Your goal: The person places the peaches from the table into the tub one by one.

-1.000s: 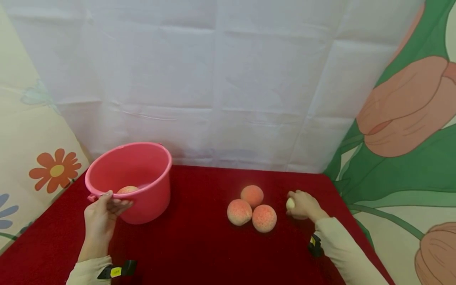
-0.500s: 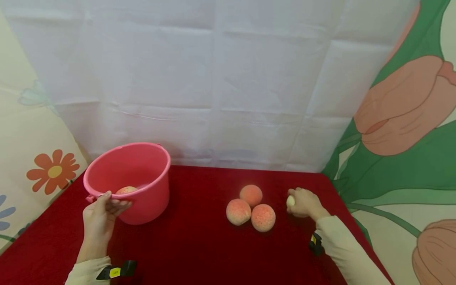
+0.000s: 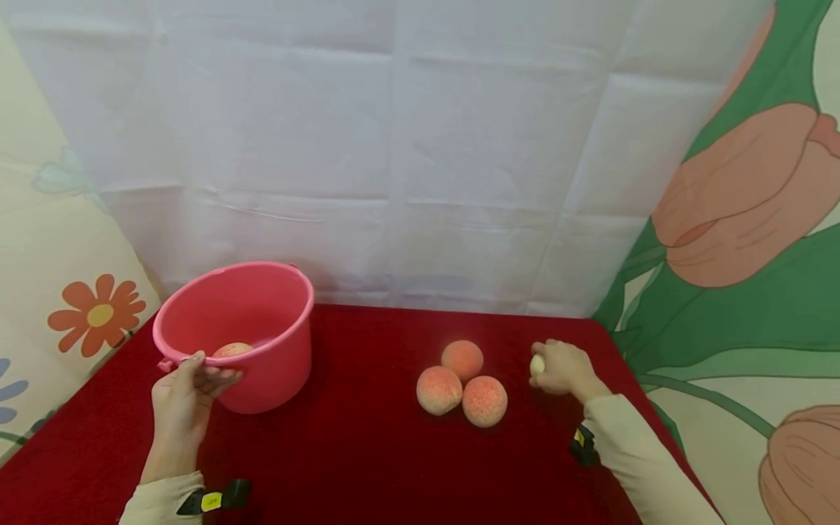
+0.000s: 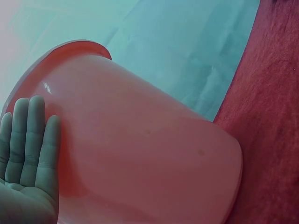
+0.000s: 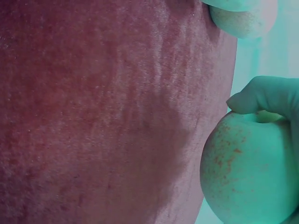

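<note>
At the left of the head view, my left hand (image 3: pixel 181 408) holds the pink bucket (image 3: pixel 278 375) by its near rim, thumb over the edge. The left wrist view shows the fingers (image 4: pixel 35 144) straight along the bucket's outer wall (image 4: pixel 145 135). One peach (image 3: pixel 232 350) lies inside the bucket. On the right, my right hand (image 3: pixel 567 367) grips a pale peach (image 3: pixel 537 364), mostly covered by the hand. Seen from the right wrist, this peach (image 5: pixel 247 172) has red speckles, and the thumb (image 5: pixel 261 98) presses near its top hollow. A shadow falls on the cloth beside it.
Between the hands, three peaches sit in a cluster: a back one (image 3: pixel 462 360), a left one (image 3: pixel 439 390) and a front one (image 3: pixel 485 401). Red cloth (image 3: pixel 367 452) covers the table. A white sheet (image 3: pixel 394 182) hangs behind, with flower-patterned hangings (image 3: pixel 755 219) at both sides.
My right hand has moved slightly up in the head view with the peach in its grip. My left hand and the bucket stay where they were.
</note>
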Demonstrator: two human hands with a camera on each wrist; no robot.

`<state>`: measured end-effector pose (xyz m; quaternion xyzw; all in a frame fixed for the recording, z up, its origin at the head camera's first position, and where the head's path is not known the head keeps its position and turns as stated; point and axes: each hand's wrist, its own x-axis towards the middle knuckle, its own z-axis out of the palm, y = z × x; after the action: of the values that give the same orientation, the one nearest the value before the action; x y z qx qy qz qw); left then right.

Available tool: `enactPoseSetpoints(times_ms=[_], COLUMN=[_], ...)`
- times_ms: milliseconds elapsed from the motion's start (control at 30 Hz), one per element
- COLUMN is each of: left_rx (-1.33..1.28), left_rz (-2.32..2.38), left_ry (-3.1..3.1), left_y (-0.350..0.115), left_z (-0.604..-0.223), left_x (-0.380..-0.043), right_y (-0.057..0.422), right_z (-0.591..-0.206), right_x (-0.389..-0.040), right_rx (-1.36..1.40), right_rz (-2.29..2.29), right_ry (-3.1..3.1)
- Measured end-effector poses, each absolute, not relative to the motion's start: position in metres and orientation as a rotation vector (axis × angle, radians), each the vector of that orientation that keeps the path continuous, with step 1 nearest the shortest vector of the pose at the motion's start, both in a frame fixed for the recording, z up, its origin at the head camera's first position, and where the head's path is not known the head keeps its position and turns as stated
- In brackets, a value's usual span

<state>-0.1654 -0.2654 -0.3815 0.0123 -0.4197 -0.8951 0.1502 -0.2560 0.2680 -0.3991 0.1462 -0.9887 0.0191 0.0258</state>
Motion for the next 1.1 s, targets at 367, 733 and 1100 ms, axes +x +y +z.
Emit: enactPoseSetpoints(times_ms=[367, 733, 1100], left_rx=[0.033, 0.043, 0.087], left_rz=[-2.570, -2.569, -2.565], left_ry=[-1.207, -1.211, -1.229], left_y=[-0.265, -0.265, -0.265], left_z=[-0.381, -0.381, -0.380], left_x=[-0.165, -0.165, -0.164], right_y=[0.268, 0.267, 0.265], right_z=[-0.389, -0.371, -0.358], right_x=[-0.259, -0.261, -0.261], right_rx=[0.478, 0.504, 0.499], right_rz=[0.047, 0.007, 0.021], right_ry=[-3.022, -2.983, -2.966])
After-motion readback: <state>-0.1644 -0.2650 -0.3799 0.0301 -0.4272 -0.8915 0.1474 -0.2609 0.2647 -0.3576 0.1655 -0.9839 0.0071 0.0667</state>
